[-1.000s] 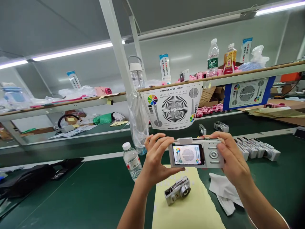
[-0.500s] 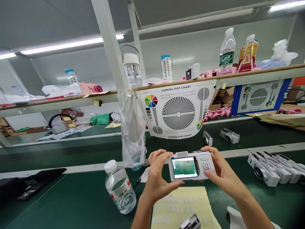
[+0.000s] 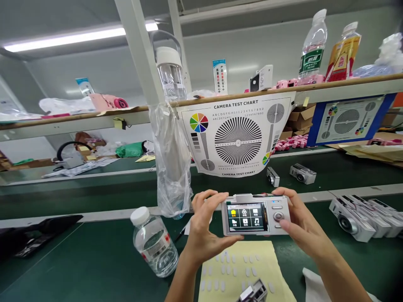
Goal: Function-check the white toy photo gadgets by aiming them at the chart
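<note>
A silver digital camera is held up between both hands, its screen facing me and lit with a menu of icons. My left hand grips the left end, thumb along the lower edge and fingers at the top corner. My right hand holds the other end, with its thumb by the round button pad. Behind the camera hangs a white camera test chart. Below lies a yellow sheet bearing rows of small pale pieces, and another silver device rests on it, partly cut off.
A water bottle stands left of my hands. Several silver cameras lie in a row at the right, and two more sit behind. A plastic bag hangs from the post. Bottles stand on the shelf.
The camera's screen has gone from a greenish live picture to an icon menu. The right thumb has shifted slightly right on the buttons. The view has tilted a little.
</note>
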Tool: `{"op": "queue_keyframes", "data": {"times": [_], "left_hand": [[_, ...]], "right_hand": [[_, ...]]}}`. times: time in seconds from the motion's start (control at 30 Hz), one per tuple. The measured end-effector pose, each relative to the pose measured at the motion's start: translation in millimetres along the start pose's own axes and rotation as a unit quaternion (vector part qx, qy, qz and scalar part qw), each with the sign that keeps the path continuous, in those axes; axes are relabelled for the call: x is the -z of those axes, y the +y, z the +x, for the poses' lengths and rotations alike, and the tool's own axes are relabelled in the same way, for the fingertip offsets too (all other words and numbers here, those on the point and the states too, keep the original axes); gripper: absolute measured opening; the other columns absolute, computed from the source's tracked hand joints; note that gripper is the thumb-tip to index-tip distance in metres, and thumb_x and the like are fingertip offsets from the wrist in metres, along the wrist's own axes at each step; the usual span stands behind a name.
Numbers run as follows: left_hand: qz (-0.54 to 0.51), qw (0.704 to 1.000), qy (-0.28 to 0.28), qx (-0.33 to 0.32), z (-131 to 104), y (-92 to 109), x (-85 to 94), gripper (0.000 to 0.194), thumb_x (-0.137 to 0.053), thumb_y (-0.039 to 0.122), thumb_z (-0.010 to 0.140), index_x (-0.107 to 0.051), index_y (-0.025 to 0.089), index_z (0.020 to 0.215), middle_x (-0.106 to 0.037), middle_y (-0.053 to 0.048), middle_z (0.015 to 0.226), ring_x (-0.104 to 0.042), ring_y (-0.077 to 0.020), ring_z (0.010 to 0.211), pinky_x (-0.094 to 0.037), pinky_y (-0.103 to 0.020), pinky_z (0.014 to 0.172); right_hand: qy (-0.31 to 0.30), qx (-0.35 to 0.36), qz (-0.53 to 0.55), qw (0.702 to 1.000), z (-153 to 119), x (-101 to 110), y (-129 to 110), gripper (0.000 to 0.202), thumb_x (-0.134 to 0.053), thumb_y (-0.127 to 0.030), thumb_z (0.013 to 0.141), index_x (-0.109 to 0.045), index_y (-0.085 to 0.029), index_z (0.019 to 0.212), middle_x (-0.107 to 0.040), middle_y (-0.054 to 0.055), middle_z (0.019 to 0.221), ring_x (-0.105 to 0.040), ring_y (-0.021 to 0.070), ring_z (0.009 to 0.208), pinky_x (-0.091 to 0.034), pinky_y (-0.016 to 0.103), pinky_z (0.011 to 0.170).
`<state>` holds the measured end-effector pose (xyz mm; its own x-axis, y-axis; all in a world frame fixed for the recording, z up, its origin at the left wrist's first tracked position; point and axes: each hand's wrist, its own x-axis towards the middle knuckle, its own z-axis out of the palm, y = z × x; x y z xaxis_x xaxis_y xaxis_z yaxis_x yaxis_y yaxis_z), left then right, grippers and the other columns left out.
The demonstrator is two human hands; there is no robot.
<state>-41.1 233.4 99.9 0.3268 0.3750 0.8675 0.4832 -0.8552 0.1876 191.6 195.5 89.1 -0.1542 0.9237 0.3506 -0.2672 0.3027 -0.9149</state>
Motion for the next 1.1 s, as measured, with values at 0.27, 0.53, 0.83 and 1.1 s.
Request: {"op": "queue_keyframes", "data": {"times": [0.27, 0.53, 0.83, 1.1], "left_hand": [[0.022, 1.0, -0.013, 0.009, 0.1, -9.3, -3.7, 0.069, -0.078, 0.05, 0.071, -0.05, 0.027, 0.13, -0.066, -0.011, 0.118, -0.057, -0.0314, 0.109, -0.049, -0.05, 0.09], [0.027, 0.998, -0.038, 0.035, -2.6, -15.4, -8.1, 0.072, -0.082, 0.043, 0.068, -0.049, 0.028, 0.13, -0.065, -0.011, 0.121, -0.056, -0.0323, 0.111, -0.048, -0.052, 0.09], [0.055, 0.998, -0.034, 0.018, -2.9, -15.2, -7.2, 0.07, -0.08, 0.045, 0.069, -0.05, 0.026, 0.13, -0.065, -0.012, 0.119, -0.058, -0.033, 0.109, -0.047, -0.054, 0.091], [0.07, 0.997, -0.031, 0.003, -0.6, -10.8, -4.7, 0.071, -0.079, 0.05, 0.069, -0.049, 0.026, 0.128, -0.066, -0.012, 0.116, -0.058, -0.0328, 0.108, -0.048, -0.051, 0.089]], "right_hand": [[0.005, -0.004, 0.011, 1.0, 5.2, 4.0, 9.8, 0.036, -0.06, -0.041, 0.091, -0.041, -0.034, 0.12, -0.061, 0.006, 0.119, -0.066, 0.0221, 0.095, -0.06, 0.029, 0.064], [0.014, -0.01, -0.012, 1.0, 7.1, 2.9, 9.8, 0.035, -0.059, -0.043, 0.091, -0.042, -0.033, 0.121, -0.061, 0.006, 0.117, -0.066, 0.0192, 0.094, -0.061, 0.028, 0.069], [0.006, -0.008, -0.018, 1.0, 8.6, 3.6, 8.3, 0.035, -0.059, -0.041, 0.09, -0.041, -0.031, 0.119, -0.061, 0.007, 0.116, -0.069, 0.0199, 0.087, -0.062, 0.03, 0.065], [0.006, 0.012, -0.017, 1.0, 7.9, 1.8, 9.6, 0.038, -0.058, -0.045, 0.091, -0.04, -0.031, 0.121, -0.062, 0.007, 0.116, -0.069, 0.0203, 0.088, -0.063, 0.03, 0.065]]}}
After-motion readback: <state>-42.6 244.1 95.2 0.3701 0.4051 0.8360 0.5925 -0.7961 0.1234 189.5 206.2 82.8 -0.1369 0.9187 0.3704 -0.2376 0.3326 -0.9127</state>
